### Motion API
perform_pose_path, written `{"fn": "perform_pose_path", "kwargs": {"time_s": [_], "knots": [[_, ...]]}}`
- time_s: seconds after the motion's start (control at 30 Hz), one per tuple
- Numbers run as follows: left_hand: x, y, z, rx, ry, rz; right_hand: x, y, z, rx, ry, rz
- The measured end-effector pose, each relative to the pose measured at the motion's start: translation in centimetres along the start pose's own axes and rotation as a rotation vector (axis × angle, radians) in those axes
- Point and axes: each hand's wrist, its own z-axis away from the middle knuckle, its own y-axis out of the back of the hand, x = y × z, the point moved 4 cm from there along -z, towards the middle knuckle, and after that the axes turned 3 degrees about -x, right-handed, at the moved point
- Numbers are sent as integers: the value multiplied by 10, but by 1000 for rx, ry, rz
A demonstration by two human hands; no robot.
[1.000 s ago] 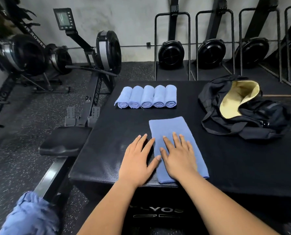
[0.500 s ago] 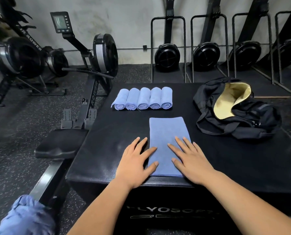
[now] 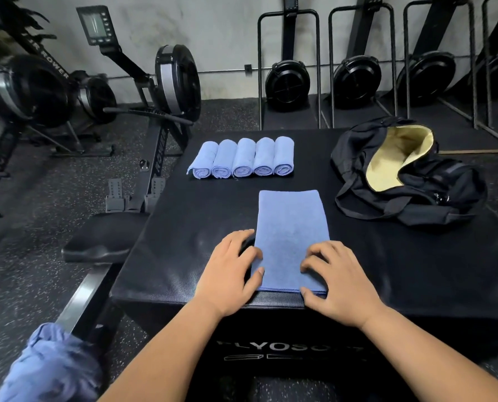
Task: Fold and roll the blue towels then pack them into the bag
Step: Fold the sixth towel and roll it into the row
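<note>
Head view: the folded towel [image 3: 292,227] lies flat on the bench [image 3: 184,256], its near end at the front edge. The left hand [image 3: 230,271] and right hand [image 3: 337,282] curl bent fingers onto that end, seemingly pinching it. Uneven pushing could skew the roll, since the left hand sits half off the side. The towel's long axis runs straight away, pointing toward the rolls [image 3: 243,158].
</note>
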Motion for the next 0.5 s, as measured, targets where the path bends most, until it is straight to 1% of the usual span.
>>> {"fn": "perform_pose_path", "kwargs": {"time_s": [0.1,0.17,0.37,0.5], "knots": [[2,2,1,-2,-12,-4,2,-3,0,17,-7,6],[4,3,1,-6,-37,-14,4,-4,1,56,-37,-3],[14,3,2,-76,-146,-7,16,-3,0,165,-139,-106],[17,5,4,-38,-176,-14,17,-2,-1,173,-155,-126]]}}
